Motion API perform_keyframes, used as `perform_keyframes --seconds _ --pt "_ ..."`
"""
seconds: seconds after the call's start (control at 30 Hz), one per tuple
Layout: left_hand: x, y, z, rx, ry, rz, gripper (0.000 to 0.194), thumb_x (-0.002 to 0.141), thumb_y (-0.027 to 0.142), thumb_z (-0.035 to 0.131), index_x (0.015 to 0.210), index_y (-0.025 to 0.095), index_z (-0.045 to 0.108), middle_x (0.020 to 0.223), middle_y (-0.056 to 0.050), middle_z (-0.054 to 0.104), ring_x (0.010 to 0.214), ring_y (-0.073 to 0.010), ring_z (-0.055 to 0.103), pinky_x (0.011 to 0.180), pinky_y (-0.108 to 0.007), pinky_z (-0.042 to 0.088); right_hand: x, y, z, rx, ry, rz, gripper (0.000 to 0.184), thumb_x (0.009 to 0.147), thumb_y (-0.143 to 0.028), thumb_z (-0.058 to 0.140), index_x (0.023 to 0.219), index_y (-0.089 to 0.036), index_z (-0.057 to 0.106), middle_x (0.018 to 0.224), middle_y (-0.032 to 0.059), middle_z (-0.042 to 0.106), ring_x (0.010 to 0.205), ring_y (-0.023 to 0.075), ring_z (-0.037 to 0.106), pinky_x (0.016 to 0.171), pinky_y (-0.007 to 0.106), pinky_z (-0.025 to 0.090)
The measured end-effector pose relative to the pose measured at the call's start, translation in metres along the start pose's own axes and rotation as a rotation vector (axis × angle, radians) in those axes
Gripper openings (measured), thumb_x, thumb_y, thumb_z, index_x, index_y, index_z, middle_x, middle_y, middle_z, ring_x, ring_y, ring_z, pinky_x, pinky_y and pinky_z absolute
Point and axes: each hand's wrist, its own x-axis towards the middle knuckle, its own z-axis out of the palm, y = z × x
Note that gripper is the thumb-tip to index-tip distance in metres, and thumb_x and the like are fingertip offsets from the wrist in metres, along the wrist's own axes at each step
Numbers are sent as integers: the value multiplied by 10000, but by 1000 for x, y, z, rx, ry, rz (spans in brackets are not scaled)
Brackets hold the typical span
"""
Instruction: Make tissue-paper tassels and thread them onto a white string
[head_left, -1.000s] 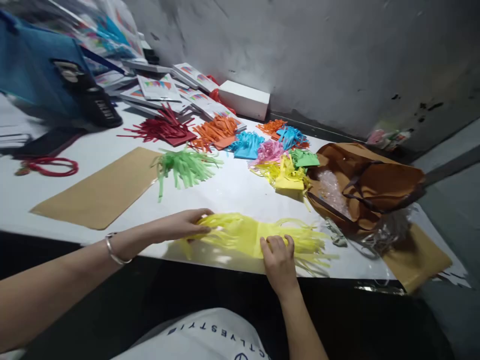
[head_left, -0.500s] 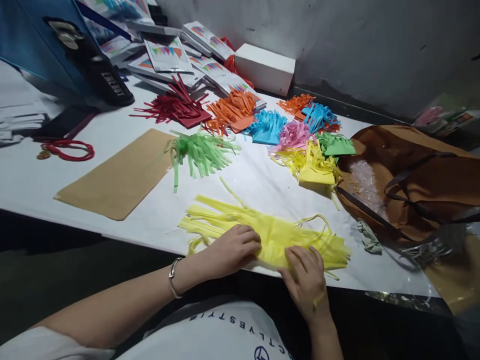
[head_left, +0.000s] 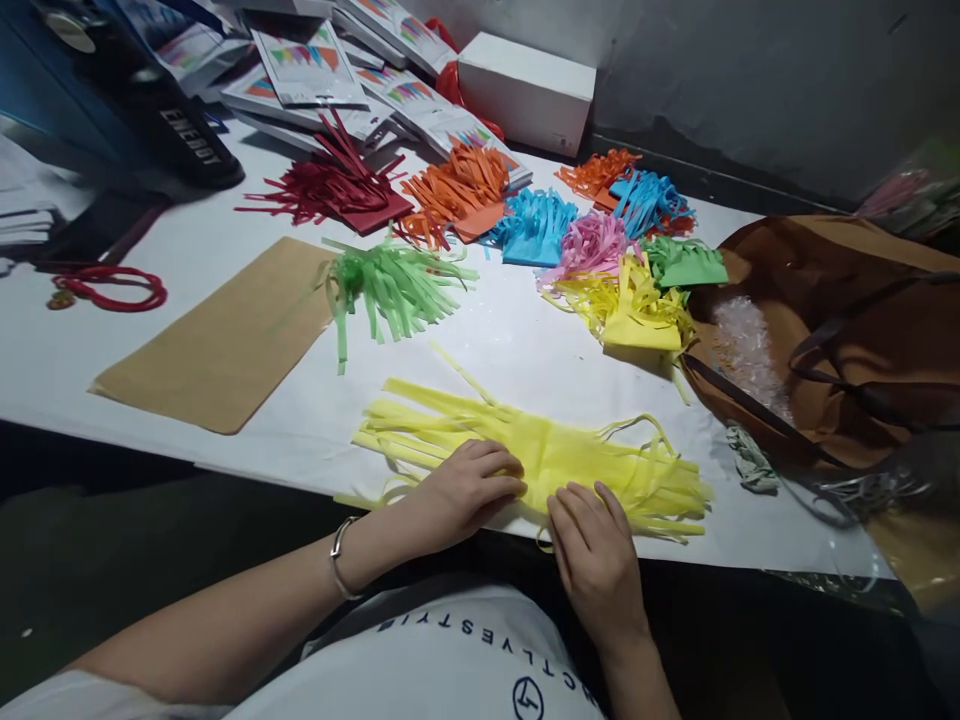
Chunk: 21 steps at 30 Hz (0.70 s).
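Note:
A sheet of fringed yellow tissue paper (head_left: pixel 551 445) lies spread near the table's front edge, with cut strips at both ends and a plain band in the middle. My left hand (head_left: pixel 480 485) is closed on its near edge, fingers curled and pressed together. To the right, my right hand (head_left: pixel 592 530) has its fingers bent over the same edge, its thumb mostly hidden. A thin yellow loop hangs beside the right fingertips. Behind the sheet lies a green tissue tassel (head_left: pixel 401 290), partly over a brown paper envelope (head_left: pixel 225 340).
Folded fringed bundles stand further back: dark red (head_left: pixel 337 190), orange (head_left: pixel 465 190), blue (head_left: pixel 536 230), pink (head_left: pixel 589 245) and yellow (head_left: pixel 641 315). Printed packets (head_left: pixel 307 65) and a white box (head_left: pixel 529 95) are behind them. A brown bag (head_left: pixel 862 350) lies at right, a red cord (head_left: pixel 112 290) at left.
My right hand has moved slightly left, closer to my left hand along the near edge. The strips at both ends have shifted a little. The camera view has tilted slightly.

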Motion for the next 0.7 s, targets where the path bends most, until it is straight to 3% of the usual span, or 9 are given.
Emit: perform_keyframes --seconds 0.13,0.27,0.47,0.53,0.63,0.7 --pt "-3 1 -4 -47 -18 -30 213 1001 171 466 1080 178 663 1107 -94 690 1017 -220 580 895 -347 454 0 7 4 75 -2 97 224 942 -45 506 1095 -155 628 983 63 725 979 190 666 1079 467 387" --pt "-2 3 -8 -81 -26 -63 232 994 148 448 1096 178 654 1115 -92 691 1034 -216 589 920 -351 458 -15 22 -3 -87 -7 244 170 961 -131 491 1023 -176 643 1044 81 717 1026 230 653 1063 514 354" --pt "2 3 -10 -86 -60 -80 227 1001 187 450 1065 176 667 1097 -95 692 1009 -218 589 898 -353 463 -55 54 -39 -329 -34 437 318 960 -285 397 994 -169 691 1081 134 723 1014 307 656 965 516 411" --pt "1 3 -9 -85 -64 -73 220 1003 191 453 1056 177 666 1095 -96 689 1007 -218 587 896 -354 458 -66 66 -60 -347 9 572 340 928 -313 402 1026 -186 701 1100 117 727 984 298 666 880 448 456" --pt "1 3 -9 -77 -76 -61 193 1000 208 473 1050 183 658 1105 -96 681 1024 -223 581 911 -365 447 -69 87 -86 -420 177 816 345 887 -331 455 1069 -193 713 1090 104 731 949 283 666 795 380 467" --pt "2 2 -9 -67 -77 -48 172 995 222 492 1047 186 651 1109 -92 677 1029 -228 579 914 -370 444 -61 107 -90 -432 257 853 375 880 -351 470 1077 -152 720 1056 133 726 919 281 653 801 376 464"
